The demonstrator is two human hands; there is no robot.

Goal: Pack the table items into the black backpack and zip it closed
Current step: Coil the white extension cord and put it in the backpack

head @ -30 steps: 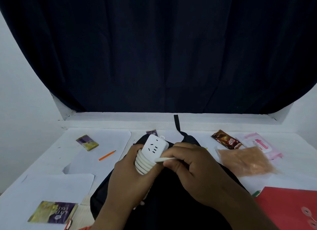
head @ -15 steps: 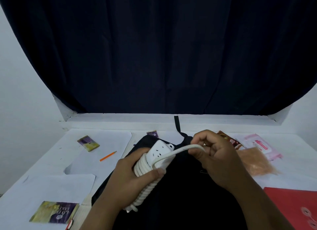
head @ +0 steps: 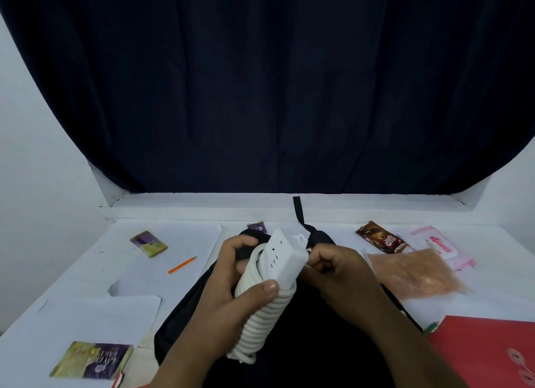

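Over the middle of the white table [head: 72,274], the left hand [head: 231,309] is wrapped tight around a white power strip [head: 285,257] and the white cord [head: 260,315] coiled along its length, thumb pressed across the coils. The right hand [head: 338,267] is curled into a fist against the strip's far end; what it pinches there is hidden. Both hands hang above the black backpack [head: 289,358], which lies flat at the table's near edge and runs toward the centre, its strap [head: 297,211] pointing at the far edge. Toward the left edge lie a small snack packet [head: 149,243], an orange pencil [head: 181,265] and, at the near left corner, a cake wrapper [head: 92,360]. Toward the right edge sit a brown snack bar [head: 382,237], a pink wipes pack [head: 434,246], a clear bag of orange grains [head: 414,272] and a red folder [head: 486,356] at the near right corner
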